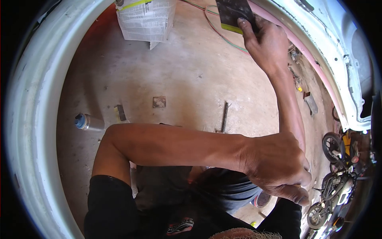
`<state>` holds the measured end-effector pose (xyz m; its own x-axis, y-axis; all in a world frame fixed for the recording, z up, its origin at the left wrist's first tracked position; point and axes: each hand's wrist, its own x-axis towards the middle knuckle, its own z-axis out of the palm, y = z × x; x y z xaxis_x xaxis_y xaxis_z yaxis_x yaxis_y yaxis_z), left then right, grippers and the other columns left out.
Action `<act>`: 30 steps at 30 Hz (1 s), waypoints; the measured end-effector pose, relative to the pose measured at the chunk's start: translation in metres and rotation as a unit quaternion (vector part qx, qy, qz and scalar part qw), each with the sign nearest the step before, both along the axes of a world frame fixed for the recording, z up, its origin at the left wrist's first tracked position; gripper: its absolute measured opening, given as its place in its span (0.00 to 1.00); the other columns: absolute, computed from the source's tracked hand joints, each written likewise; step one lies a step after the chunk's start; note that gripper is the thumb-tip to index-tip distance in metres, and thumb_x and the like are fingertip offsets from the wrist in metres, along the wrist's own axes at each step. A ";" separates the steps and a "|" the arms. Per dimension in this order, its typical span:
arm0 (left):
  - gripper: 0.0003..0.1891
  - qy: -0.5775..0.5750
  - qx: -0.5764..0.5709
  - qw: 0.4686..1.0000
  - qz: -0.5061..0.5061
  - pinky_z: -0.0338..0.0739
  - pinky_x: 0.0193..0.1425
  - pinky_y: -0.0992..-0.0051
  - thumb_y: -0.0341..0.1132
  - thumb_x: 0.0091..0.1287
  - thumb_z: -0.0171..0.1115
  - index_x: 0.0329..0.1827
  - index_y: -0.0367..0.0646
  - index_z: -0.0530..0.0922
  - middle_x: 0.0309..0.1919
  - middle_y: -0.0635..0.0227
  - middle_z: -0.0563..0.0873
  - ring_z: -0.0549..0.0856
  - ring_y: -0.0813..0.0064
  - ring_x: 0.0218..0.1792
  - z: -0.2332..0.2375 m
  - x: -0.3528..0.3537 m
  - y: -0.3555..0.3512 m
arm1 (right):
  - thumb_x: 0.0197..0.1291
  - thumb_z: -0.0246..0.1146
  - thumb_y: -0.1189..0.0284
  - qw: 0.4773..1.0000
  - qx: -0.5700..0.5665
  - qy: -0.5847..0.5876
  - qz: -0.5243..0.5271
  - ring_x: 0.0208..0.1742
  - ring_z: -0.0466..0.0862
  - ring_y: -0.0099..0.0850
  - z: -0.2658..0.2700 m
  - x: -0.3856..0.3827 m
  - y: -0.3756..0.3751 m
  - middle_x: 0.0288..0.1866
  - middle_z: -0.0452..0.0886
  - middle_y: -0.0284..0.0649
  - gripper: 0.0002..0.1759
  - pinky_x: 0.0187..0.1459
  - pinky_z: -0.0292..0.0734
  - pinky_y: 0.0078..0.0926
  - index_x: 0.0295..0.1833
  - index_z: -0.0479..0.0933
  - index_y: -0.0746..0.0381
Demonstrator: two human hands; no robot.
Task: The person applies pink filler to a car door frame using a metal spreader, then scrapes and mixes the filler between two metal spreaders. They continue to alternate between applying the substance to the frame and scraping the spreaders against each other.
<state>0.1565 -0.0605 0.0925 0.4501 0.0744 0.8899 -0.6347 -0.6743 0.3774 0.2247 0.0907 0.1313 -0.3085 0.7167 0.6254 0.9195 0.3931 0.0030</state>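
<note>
My right hand (267, 42) is raised at the top right, gripping a dark flat sheet with a yellow-green edge (234, 16); the thumb lies on its face and the other fingers are mostly hidden. Just beyond that hand runs a pale vehicle body panel (318, 44) with a pink inner edge. My left forearm crosses in front of my body. My left hand (276, 163) is closed in front of my right arm near the elbow, thumb against the curled fingers. Whatever it may hold is hidden.
A curved pale frame (36, 119) borders the left side. Newspaper (145, 22) hangs at the top. On the concrete floor (191, 75) are a blue-capped bottle (89, 122), a small square piece (159, 102), a dark rod (225, 117) and a hose (211, 23). Motorcycles (332, 187) stand at right.
</note>
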 end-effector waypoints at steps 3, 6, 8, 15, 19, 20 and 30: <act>0.32 -0.067 0.012 0.996 0.055 0.73 0.22 0.63 0.64 0.74 0.59 0.24 0.44 0.76 0.20 0.67 0.78 0.82 0.59 0.20 -0.001 -0.002 0.002 | 0.70 0.65 0.52 1.000 -0.019 0.002 0.000 0.24 0.83 0.50 -0.001 -0.024 0.013 0.19 0.80 0.49 0.23 0.33 0.76 0.46 0.43 0.88 0.63; 0.32 -0.077 0.014 0.995 0.055 0.72 0.21 0.63 0.65 0.73 0.60 0.24 0.44 0.75 0.20 0.67 0.77 0.82 0.59 0.19 -0.001 -0.007 0.003 | 0.70 0.63 0.57 1.000 -0.006 -0.010 0.011 0.28 0.87 0.48 -0.002 -0.051 0.018 0.24 0.85 0.49 0.19 0.35 0.80 0.45 0.42 0.88 0.62; 0.32 -0.086 0.012 0.994 0.065 0.71 0.20 0.63 0.66 0.72 0.61 0.24 0.44 0.75 0.21 0.66 0.77 0.81 0.58 0.19 0.000 -0.011 0.002 | 0.67 0.64 0.63 1.000 -0.021 -0.010 0.012 0.29 0.86 0.53 0.001 -0.068 0.021 0.26 0.85 0.52 0.14 0.37 0.81 0.48 0.39 0.88 0.63; 0.32 -0.124 -0.017 0.990 0.065 0.69 0.18 0.63 0.66 0.71 0.61 0.23 0.45 0.75 0.20 0.67 0.76 0.79 0.57 0.15 0.002 -0.015 -0.003 | 0.66 0.63 0.63 0.998 0.008 0.029 0.060 0.31 0.86 0.57 -0.014 -0.116 0.040 0.27 0.85 0.58 0.16 0.39 0.81 0.55 0.34 0.86 0.64; 0.33 -0.104 0.001 0.991 0.087 0.69 0.18 0.62 0.66 0.74 0.58 0.23 0.45 0.75 0.20 0.68 0.76 0.79 0.56 0.15 0.004 -0.018 -0.003 | 0.67 0.63 0.63 1.000 0.008 -0.002 0.023 0.31 0.87 0.57 -0.014 -0.138 0.043 0.28 0.85 0.59 0.17 0.38 0.82 0.56 0.34 0.86 0.65; 0.33 -0.104 0.002 0.990 0.092 0.69 0.18 0.62 0.66 0.74 0.57 0.23 0.45 0.75 0.20 0.68 0.76 0.79 0.56 0.15 0.004 -0.018 -0.004 | 0.67 0.63 0.63 1.000 0.013 0.006 0.026 0.31 0.88 0.57 -0.017 -0.140 0.048 0.28 0.85 0.59 0.17 0.38 0.82 0.56 0.34 0.86 0.65; 0.33 -0.072 0.021 0.993 0.096 0.69 0.17 0.62 0.66 0.75 0.56 0.24 0.44 0.76 0.21 0.68 0.76 0.80 0.58 0.15 0.005 -0.019 0.001 | 0.68 0.61 0.64 0.997 0.023 0.013 0.079 0.35 0.89 0.57 -0.016 -0.156 0.071 0.32 0.87 0.60 0.16 0.39 0.84 0.54 0.36 0.86 0.66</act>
<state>0.1377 -0.0594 0.0975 0.2999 0.1074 0.9479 -0.5384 -0.8012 0.2611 0.0682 0.1615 0.1155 -0.3975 0.6316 0.6657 0.8465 0.5324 0.0004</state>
